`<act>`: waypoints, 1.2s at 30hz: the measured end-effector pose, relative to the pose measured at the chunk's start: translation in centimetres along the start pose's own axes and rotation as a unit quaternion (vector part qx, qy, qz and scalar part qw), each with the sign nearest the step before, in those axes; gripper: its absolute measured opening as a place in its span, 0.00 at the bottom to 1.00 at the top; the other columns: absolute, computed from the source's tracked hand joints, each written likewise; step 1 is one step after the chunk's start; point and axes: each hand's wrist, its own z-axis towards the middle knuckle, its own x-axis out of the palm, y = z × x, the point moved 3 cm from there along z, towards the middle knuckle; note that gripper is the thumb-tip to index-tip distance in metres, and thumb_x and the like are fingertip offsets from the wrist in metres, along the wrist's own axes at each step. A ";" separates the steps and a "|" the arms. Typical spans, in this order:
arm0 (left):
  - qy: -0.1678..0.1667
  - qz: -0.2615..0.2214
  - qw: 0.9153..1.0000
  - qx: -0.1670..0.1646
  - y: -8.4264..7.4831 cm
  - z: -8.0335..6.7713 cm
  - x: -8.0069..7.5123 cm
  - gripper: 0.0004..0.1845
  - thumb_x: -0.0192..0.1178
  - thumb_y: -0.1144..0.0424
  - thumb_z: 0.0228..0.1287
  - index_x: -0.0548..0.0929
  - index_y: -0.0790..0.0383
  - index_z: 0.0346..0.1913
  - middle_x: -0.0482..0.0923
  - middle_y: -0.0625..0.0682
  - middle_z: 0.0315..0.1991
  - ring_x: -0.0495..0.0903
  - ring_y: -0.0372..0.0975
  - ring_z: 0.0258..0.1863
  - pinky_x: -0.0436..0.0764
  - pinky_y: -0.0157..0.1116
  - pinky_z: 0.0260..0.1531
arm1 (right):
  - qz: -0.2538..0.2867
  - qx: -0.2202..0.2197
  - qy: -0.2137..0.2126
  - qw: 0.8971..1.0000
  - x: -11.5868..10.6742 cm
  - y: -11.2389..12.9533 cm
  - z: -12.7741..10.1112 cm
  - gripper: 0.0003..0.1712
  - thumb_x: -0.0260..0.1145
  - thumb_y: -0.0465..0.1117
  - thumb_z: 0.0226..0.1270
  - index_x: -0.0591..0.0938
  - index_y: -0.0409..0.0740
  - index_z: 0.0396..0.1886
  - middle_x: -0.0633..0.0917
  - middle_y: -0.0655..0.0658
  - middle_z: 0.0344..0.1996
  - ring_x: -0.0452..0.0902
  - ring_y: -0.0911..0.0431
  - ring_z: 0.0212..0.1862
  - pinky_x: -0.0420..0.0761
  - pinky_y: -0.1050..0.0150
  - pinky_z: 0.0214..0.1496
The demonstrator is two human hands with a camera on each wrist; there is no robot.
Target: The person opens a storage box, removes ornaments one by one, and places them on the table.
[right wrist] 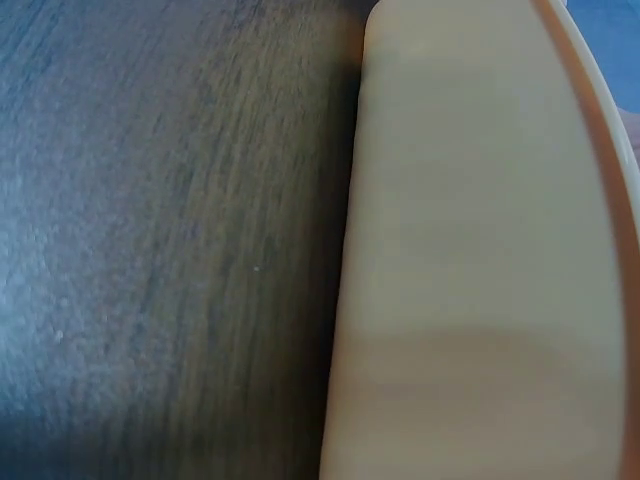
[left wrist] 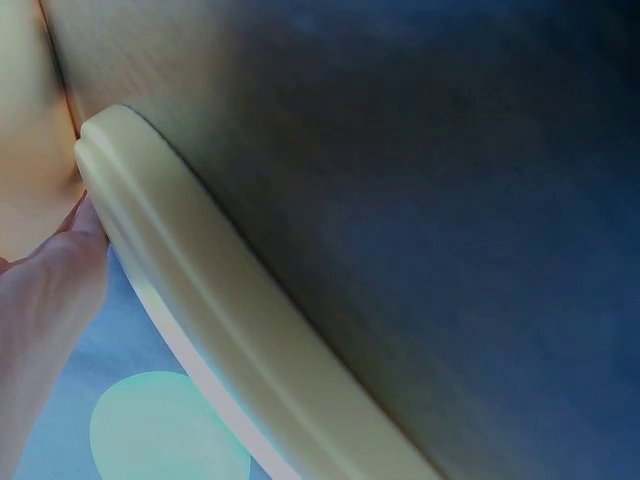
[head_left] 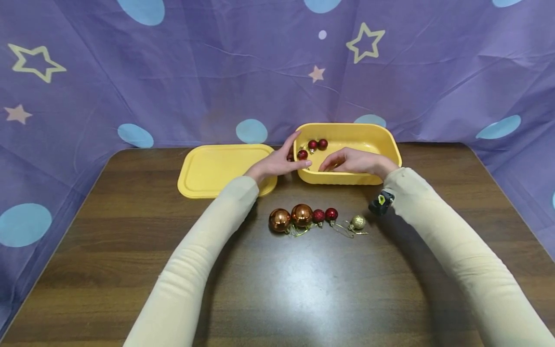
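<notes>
Cream sleeves fill the near edge of the head view, both forearms reaching far across the wooden table (head_left: 130,270) toward a yellow tub (head_left: 392,144) at centre-far. Left hand (head_left: 277,164) rests at the tub's left rim, thumb raised against the wall, fingers stretched fairly straight over the near-left corner, fingertips just beside a small red bauble (head_left: 302,154) inside; contact can't be told. Right hand (head_left: 353,161) hangs over the tub's near rim w/ fingers loosely bent downward into it; whether it pinches anything is hidden by the knuckles. Two more red baubles (head_left: 318,144) sit just beyond, far-left inside the tub. The tub's long axis runs left-right, and the nearest bauble lies right of the left hand and left of the right hand, the left fingertips being the closer.

Near side of the tub, a row runs left-right on the table: two copper baubles (head_left: 291,218), two red mini baubles (head_left: 325,215), and a gold glitter bauble (head_left: 358,222) at the right end, gold strings trailing. Yellow lid (head_left: 212,168) lies flat, left of the tub, partly under the left wrist. Wrist views show only blurred rim, tabletop & a purple star-print backdrop (head_left: 173,72).
</notes>
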 end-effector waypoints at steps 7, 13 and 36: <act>-0.002 0.014 1.000 -0.001 -0.1 -0.1 -0.1 0.52 0.63 0.49 0.64 0.35 0.42 0.77 0.51 0.65 0.73 0.61 0.55 0.68 0.58 0.45 0.67 | 0.004 0.002 -0.008 1.000 -0.1 -0.2 0.2 0.15 0.61 0.29 0.66 0.79 0.30 0.52 0.82 0.40 0.46 0.75 0.48 0.52 0.72 0.58 0.59; -0.007 0.014 1.000 -0.009 0.1 -0.1 -0.1 0.53 0.64 0.48 0.63 0.35 0.40 0.77 0.52 0.65 0.73 0.61 0.55 0.67 0.58 0.46 0.67 | -0.003 -0.016 -0.036 0.999 -0.4 0.0 -0.2 0.18 0.61 0.31 0.68 0.77 0.32 0.57 0.81 0.38 0.51 0.75 0.48 0.53 0.74 0.58 0.55; -0.001 0.027 1.000 0.001 0.1 -0.1 -0.3 0.52 0.63 0.48 0.63 0.35 0.40 0.77 0.48 0.64 0.74 0.58 0.57 0.69 0.57 0.49 0.68 | 0.127 -0.071 -0.169 0.975 -2.0 0.8 -5.2 0.16 0.58 0.30 0.70 0.74 0.25 0.55 0.81 0.41 0.47 0.82 0.53 0.45 0.79 0.53 0.53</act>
